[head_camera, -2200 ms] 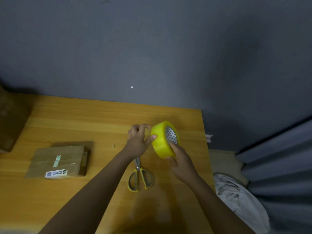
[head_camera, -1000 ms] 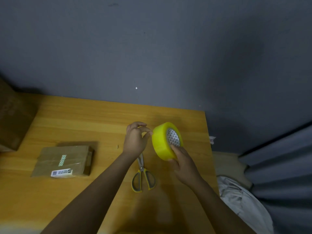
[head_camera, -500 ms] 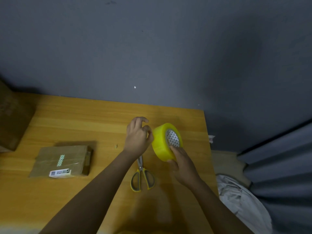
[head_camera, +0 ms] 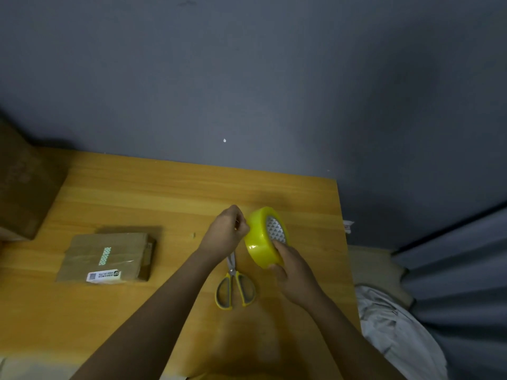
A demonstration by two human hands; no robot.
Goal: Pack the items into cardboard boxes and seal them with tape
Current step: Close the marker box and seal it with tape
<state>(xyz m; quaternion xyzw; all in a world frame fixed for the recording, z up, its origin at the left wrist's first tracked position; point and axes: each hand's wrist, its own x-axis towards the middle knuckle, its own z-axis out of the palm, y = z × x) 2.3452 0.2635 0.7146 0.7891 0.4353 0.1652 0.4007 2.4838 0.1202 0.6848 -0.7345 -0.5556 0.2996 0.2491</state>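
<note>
1. Tape roll [head_camera: 263,237], yellow, is held above the wooden table [head_camera: 137,193], just beyond the scissors [head_camera: 235,286]; the right hand [head_camera: 295,272] grasps its lower rim.
2. The left hand [head_camera: 227,231] pinches at the roll's left edge, seemingly picking for the tape end; no strip shows free yet.
3. Well left of the scissors lies a small cardboard box [head_camera: 107,256], closed, taped and labelled, so apparently done.
4. Left of that, at the frame edge, stands a larger box [head_camera: 22,185]; its state I cannot tell, and sealing seems to remain.

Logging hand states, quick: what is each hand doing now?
Left hand: fingers pinched at the tape roll edge.
Right hand: holding the tape roll.
</note>
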